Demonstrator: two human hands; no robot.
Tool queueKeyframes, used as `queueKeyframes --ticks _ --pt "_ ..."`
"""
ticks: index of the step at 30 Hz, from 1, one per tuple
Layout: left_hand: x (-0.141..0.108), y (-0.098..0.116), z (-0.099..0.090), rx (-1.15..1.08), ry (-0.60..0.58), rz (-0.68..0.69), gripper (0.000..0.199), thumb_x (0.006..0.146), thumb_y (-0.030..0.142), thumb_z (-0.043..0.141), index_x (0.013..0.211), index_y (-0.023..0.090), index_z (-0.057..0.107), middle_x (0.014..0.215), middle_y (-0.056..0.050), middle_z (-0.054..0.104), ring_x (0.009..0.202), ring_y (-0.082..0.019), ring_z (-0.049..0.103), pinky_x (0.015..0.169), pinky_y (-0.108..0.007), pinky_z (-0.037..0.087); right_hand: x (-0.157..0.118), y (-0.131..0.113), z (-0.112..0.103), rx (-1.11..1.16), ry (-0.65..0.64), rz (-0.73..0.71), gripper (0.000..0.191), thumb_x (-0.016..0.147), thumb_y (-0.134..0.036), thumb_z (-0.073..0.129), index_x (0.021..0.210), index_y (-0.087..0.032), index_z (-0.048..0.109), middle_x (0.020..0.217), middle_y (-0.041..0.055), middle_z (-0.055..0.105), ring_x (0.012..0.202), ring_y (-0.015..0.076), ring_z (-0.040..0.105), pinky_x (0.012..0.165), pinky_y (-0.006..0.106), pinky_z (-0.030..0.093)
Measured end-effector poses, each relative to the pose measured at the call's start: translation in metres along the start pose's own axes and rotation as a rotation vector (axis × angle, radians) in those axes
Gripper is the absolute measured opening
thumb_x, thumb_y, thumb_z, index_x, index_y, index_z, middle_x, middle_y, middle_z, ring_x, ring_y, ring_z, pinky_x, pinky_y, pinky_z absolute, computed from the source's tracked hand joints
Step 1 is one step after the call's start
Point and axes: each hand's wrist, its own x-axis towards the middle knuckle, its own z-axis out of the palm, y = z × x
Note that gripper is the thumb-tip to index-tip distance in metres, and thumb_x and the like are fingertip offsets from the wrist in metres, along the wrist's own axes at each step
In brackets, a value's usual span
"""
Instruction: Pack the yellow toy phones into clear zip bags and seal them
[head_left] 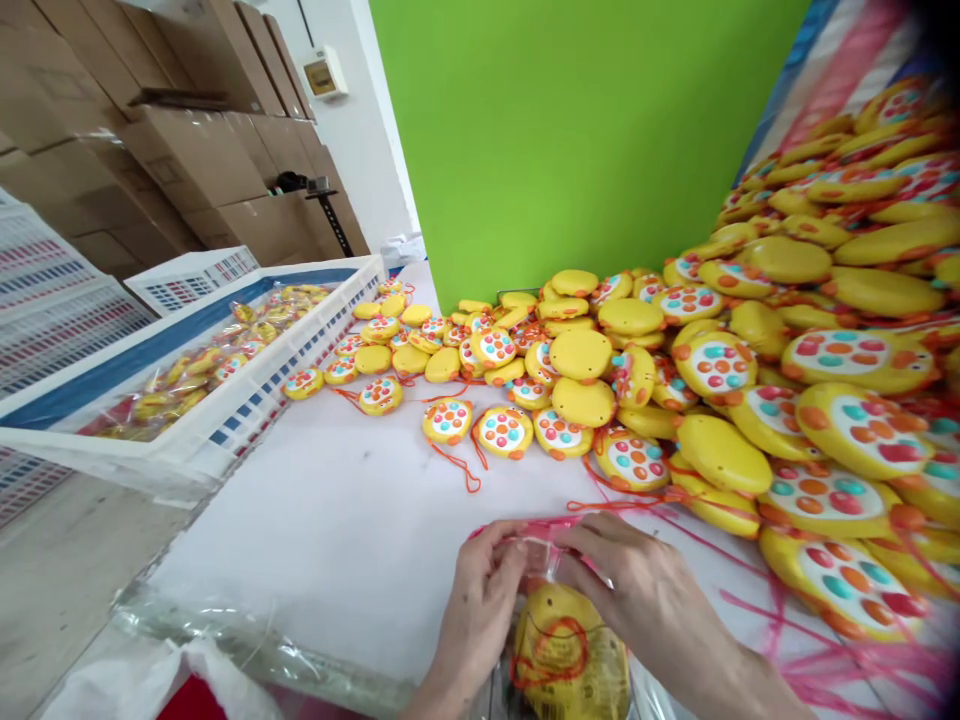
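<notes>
At the front edge of the table, my left hand (480, 605) pinches the top of a clear plastic bag (537, 556) from the left. My right hand (649, 580) has its fingers closed on the same bag top from the right, partly hiding it. Inside the bag, between my hands, lies a yellow oval toy (592, 675) with its plain, printed back facing up. A looped orange cord (566, 640) rests over that back. Just beyond my hands are loose toys of the same kind, such as one with colored buttons (505, 431).
A large heap of yellow toys (720, 450) rises on the right, by a green panel (570, 140). Pink plastic string (795, 620) lies near my right arm. To the left, a white crate (300, 330) holds several bagged toys (202, 370). Cardboard boxes (187, 150) are stacked behind.
</notes>
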Motion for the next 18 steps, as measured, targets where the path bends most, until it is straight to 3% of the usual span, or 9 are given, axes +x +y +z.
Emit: queueKeyframes --ticks 4,9,13,15,18 --pt "0.004 0.007 0.002 0.084 -0.042 0.018 0.026 0.085 0.032 0.051 0.090 0.014 0.069 0.080 -0.005 0.068 0.077 -0.018 0.061 0.069 -0.025 0.045 0.005 -0.008 0.007 0.035 0.037 -0.005 0.018 0.093 -0.018 0.048 0.093 -0.021 0.066 0.084 0.0036 0.065 0.076 0.0191 0.062 0.064 0.029 0.044" --pt "0.005 0.012 0.008 0.258 -0.025 0.139 0.025 0.085 0.023 0.045 0.073 0.014 0.066 0.065 -0.002 0.060 0.065 -0.016 0.052 0.060 -0.024 0.038 0.012 -0.019 0.008 -0.050 0.066 -0.063 0.016 0.083 -0.005 0.054 0.078 -0.019 0.061 0.074 0.0014 0.062 0.067 0.0174 0.060 0.057 0.027 0.038" --pt "0.001 0.009 0.012 0.431 0.032 0.216 0.025 0.088 0.023 0.042 0.078 0.016 0.064 0.067 -0.003 0.062 0.063 -0.017 0.053 0.060 -0.025 0.039 0.019 -0.024 0.006 -0.143 0.134 -0.110 0.019 0.082 -0.005 0.052 0.071 -0.019 0.057 0.068 0.0019 0.061 0.062 0.0171 0.057 0.053 0.027 0.035" --pt "-0.001 0.006 0.010 0.459 0.036 0.215 0.026 0.091 0.028 0.040 0.083 0.017 0.063 0.070 -0.004 0.064 0.064 -0.018 0.057 0.062 -0.026 0.041 0.017 -0.014 0.003 -0.076 0.168 -0.049 0.018 0.087 -0.012 0.049 0.073 -0.020 0.059 0.070 0.0023 0.063 0.062 0.0165 0.059 0.055 0.027 0.038" --pt "-0.001 0.001 0.002 0.338 0.039 0.158 0.030 0.094 0.038 0.039 0.084 0.018 0.060 0.074 -0.005 0.067 0.068 -0.019 0.063 0.064 -0.026 0.046 -0.006 0.027 -0.013 0.070 0.294 0.205 0.014 0.088 -0.028 0.049 0.084 -0.024 0.062 0.079 0.0034 0.068 0.066 0.0183 0.063 0.062 0.030 0.045"
